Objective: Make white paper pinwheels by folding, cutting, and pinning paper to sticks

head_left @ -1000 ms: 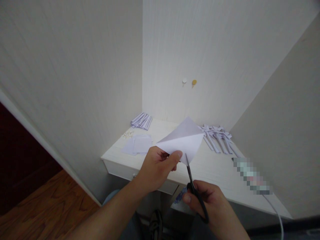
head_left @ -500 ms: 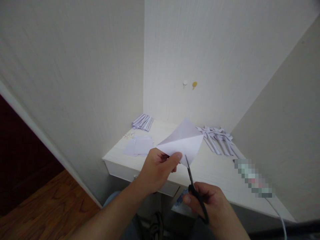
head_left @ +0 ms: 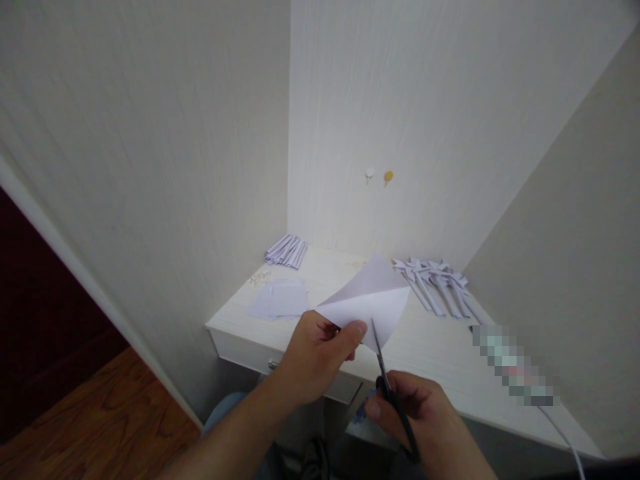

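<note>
A creased white sheet of paper (head_left: pixel 373 297) is pinched between the thumb and fingers of my left hand (head_left: pixel 323 353), held above the front part of the white desk. My right hand (head_left: pixel 425 413) grips black-handled scissors (head_left: pixel 383 370), fingers in the loops. The scissor blades reach up to the lower corner of the sheet, to the right of my left thumb, with one blade lying over the paper. How far any cut runs cannot be made out.
On the white desk (head_left: pixel 430 360), rolled paper sticks (head_left: pixel 287 251) lie at the back left, by small pale bits (head_left: pixel 260 277) and flat paper squares (head_left: pixel 287 298). Paper pinwheels (head_left: pixel 440 280) lie back right. A pixelated object (head_left: pixel 513 367) with a white cable is at right. Two hooks (head_left: pixel 389 177) are on the wall.
The whole view has shifted slightly, so the desk and hands sit a little lower. The scissors and paper keep nearly the same position relative to each other.
</note>
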The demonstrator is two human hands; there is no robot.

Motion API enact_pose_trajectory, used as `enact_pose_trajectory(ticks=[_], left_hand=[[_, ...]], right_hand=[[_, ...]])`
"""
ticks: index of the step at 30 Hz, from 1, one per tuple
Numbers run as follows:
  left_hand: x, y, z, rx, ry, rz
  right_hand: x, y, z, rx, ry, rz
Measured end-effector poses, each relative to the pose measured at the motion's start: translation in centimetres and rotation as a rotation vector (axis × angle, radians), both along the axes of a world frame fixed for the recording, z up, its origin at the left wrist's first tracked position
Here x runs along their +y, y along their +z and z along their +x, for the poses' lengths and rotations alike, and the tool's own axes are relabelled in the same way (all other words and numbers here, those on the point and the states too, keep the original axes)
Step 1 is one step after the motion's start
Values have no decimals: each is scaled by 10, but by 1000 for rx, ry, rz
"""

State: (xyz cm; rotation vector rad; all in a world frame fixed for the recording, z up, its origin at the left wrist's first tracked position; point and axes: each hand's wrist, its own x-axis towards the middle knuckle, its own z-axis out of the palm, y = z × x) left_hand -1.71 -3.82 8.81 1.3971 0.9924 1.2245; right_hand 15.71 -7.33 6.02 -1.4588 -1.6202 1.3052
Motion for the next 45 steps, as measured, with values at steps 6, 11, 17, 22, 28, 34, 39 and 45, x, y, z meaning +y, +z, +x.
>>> enact_pose_trajectory(ticks=[6,11,17,22,28,34,39,45], left_hand=[[0,-1,0,-12,4,-19],[0,-1,0,-18,7,-30],[0,-5,0,-19,-51,-6],[1,-9,-2,1,-68,-17],[1,-9,-1,2,-54,-16],[2,-12,-1,-8,-66,-22],[0,-14,-2,-8,-82,-20],[-1,-10,-1,-8,-84,-20]], right_hand=[[1,-5,4,-94,-5,41],[1,-4,4,-128,-9,66],[1,-4,1,-22,-30,33],[1,-3,0,-29,-22,26],[2,0,-1,-70,-23,34],[3,-1,-2,-56,-30,11],[2,-1,-1,-47,-36,19],[1,1,-2,-45,-43,27]])
